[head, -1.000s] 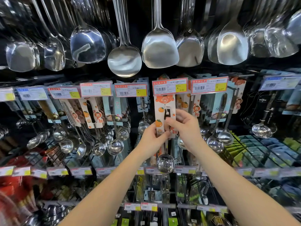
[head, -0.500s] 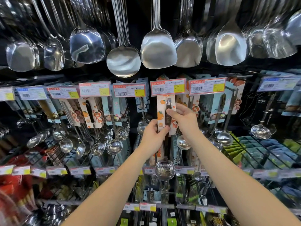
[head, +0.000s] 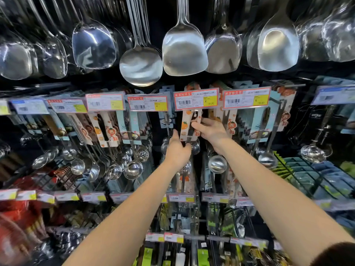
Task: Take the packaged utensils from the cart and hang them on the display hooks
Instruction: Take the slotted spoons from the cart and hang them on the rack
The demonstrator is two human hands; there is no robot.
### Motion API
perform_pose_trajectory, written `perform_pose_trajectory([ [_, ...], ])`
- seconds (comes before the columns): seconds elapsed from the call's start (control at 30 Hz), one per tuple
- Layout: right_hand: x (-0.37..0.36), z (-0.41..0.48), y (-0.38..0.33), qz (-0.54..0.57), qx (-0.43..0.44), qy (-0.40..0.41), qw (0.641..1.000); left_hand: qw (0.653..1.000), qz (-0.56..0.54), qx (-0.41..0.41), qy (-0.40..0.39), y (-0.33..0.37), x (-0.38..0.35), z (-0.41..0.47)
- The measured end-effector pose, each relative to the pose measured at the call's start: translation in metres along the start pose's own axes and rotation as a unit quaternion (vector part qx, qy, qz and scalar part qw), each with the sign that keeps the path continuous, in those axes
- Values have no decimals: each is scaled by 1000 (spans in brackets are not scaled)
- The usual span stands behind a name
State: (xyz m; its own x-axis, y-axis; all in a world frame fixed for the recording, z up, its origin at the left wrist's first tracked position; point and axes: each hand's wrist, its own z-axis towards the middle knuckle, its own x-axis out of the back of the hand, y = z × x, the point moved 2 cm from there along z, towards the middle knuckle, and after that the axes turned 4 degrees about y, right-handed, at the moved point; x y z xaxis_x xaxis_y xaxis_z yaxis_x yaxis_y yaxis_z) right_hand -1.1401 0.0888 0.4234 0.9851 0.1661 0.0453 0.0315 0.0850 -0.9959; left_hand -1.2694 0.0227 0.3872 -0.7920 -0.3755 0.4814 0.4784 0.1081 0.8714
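A packaged ladle (head: 185, 127) with a white card printed with oranges hangs just under a red-framed price tag (head: 196, 98). Its top reaches the display hook (head: 196, 112) behind that tag. My left hand (head: 177, 148) grips the lower part of the card and the ladle's handle. My right hand (head: 210, 131) pinches the card's right edge near the top. The ladle's bowl (head: 187, 167) shows below my left hand, partly hidden by it.
Rows of packaged ladles and skimmers (head: 134, 150) hang on neighbouring hooks left and right. Large steel spatulas and ladles (head: 184, 52) hang above. More price tags (head: 246, 97) line the rail. Lower shelves hold further packaged goods (head: 192, 217). Coloured cloths (head: 317, 175) lie at right.
Both hands have lifted the packaged ladle upward, from below the tag to the hook behind it. The card's top now sits under the price tag.
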Motion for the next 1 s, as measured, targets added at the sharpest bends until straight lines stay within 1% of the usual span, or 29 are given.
perform_pose_trajectory([
  [0.1,4,-5,13,-32,-23,20,999,999,10,32,5,-3,2,-8],
  [0.17,8,-8,27,-61,-45,32,997,999,40,32,-5,-7,0,-15],
  [0.3,17,-26,42,-75,-74,42,994,993,116,-13,-33,-15,-4,-21],
  [0.4,32,-51,43,-113,-63,88,988,981,168,-82,-55,-9,-7,-34],
  [0.5,56,-83,45,-176,-55,142,973,955,228,-174,-78,-1,-16,-53],
  [0.6,83,-118,50,-203,-59,191,959,930,256,-233,-128,8,-31,-76],
  [0.7,112,-162,58,-278,-58,234,930,901,270,-304,-153,16,-53,-100],
  [0.83,160,-225,69,-366,-114,259,886,867,271,-363,-205,35,-97,-139],
  [0.93,200,-277,75,-412,-146,276,856,827,285,-425,-234,56,-141,-173],
  [1.0,229,-310,78,-436,-163,289,837,806,283,-453,-257,71,-172,-199],
])
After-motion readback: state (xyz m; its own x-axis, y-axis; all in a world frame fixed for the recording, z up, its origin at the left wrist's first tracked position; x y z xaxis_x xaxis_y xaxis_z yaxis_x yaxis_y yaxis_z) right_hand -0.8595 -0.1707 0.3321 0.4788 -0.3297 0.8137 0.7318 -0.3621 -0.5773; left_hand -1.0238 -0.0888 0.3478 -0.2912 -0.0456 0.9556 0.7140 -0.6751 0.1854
